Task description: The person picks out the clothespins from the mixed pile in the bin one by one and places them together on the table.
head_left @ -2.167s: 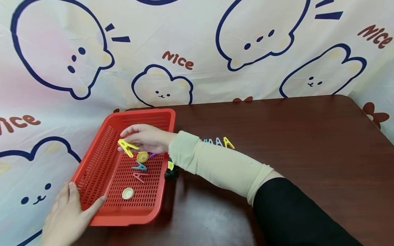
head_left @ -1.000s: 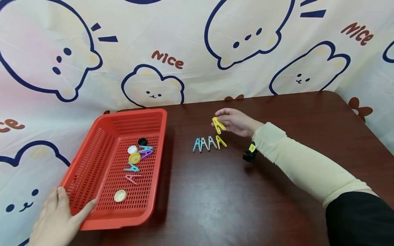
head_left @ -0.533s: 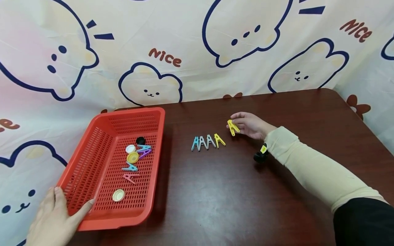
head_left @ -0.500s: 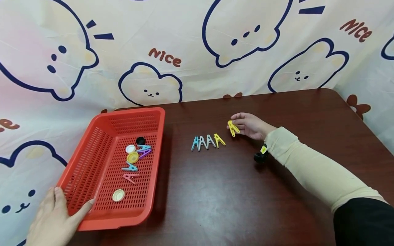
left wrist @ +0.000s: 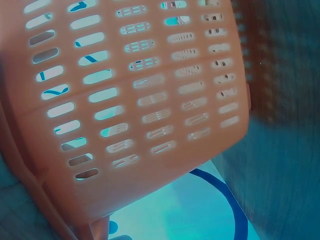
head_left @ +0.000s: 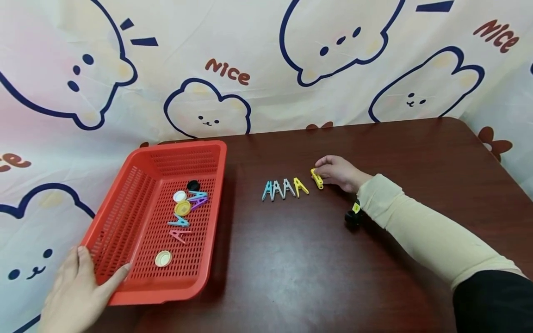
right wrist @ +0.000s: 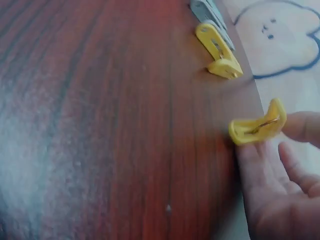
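Observation:
My right hand [head_left: 329, 172] pinches a yellow clothespin [head_left: 317, 178] between thumb and fingers, with the clip's end on the dark wooden table [head_left: 374, 152]. The right wrist view shows the same yellow clothespin [right wrist: 257, 127] at my fingertips [right wrist: 300, 125]. It stands just right of a row of clips [head_left: 285, 188]: blue, two grey, then a yellow clip [right wrist: 218, 52]. My left hand [head_left: 77, 289] holds the near-left corner of a red plastic basket [head_left: 125, 199], thumb inside the rim. The left wrist view shows only the basket's slotted wall [left wrist: 130, 100].
In the basket lie a black cap [head_left: 193, 185], a white cap [head_left: 180, 196], a yellow cap [head_left: 182, 207], a cream cap [head_left: 163, 258] and several coloured clips [head_left: 180, 229]. A cartoon-bear cloth [head_left: 266, 69] hangs behind the table. The table's right edge [head_left: 505, 171] is near.
My right hand carried the yellow clothespin out of the basket across to the row of clips and has lowered it onto the table. The left hand stayed on the basket corner.

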Motion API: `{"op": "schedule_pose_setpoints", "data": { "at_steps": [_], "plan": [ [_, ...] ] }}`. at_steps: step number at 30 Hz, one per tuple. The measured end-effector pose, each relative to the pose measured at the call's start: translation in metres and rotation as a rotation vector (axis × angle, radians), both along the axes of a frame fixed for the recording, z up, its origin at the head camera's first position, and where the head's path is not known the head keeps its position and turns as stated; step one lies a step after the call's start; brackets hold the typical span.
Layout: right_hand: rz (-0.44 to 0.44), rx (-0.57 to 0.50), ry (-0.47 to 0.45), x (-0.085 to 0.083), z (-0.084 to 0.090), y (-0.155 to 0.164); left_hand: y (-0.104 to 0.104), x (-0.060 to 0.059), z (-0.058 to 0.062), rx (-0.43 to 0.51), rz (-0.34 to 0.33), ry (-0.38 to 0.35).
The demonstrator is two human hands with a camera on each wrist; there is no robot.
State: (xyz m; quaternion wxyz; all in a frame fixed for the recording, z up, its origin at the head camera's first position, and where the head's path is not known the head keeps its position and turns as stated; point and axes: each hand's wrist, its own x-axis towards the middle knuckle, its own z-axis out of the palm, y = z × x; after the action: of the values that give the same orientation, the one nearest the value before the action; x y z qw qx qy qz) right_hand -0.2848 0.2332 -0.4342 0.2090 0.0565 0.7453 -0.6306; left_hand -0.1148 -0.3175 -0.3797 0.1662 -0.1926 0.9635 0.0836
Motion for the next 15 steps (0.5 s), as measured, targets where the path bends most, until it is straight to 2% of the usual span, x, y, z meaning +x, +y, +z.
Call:
{"op": "schedule_pose_setpoints", "data": {
  "at_steps": [5, 7, 9, 15],
  "plan": [
    [0.016, 0.277, 0.145, 0.004, 0.007, -0.011, 0.002, 0.0, 0.003, 0.01, -0.001, -0.002],
    [0.032, 0.356, 0.181, 0.007, 0.01, -0.016, 0.002, 0.0, 0.003, 0.008, -0.001, -0.004],
    [0.048, 0.385, 0.197, 0.009, 0.011, -0.019, 0.001, 0.0, 0.002, 0.007, -0.001, -0.005],
    [0.063, 0.333, 0.156, 0.013, 0.014, -0.024, -0.002, -0.001, 0.001, 0.005, -0.016, 0.007]
  ]
}}
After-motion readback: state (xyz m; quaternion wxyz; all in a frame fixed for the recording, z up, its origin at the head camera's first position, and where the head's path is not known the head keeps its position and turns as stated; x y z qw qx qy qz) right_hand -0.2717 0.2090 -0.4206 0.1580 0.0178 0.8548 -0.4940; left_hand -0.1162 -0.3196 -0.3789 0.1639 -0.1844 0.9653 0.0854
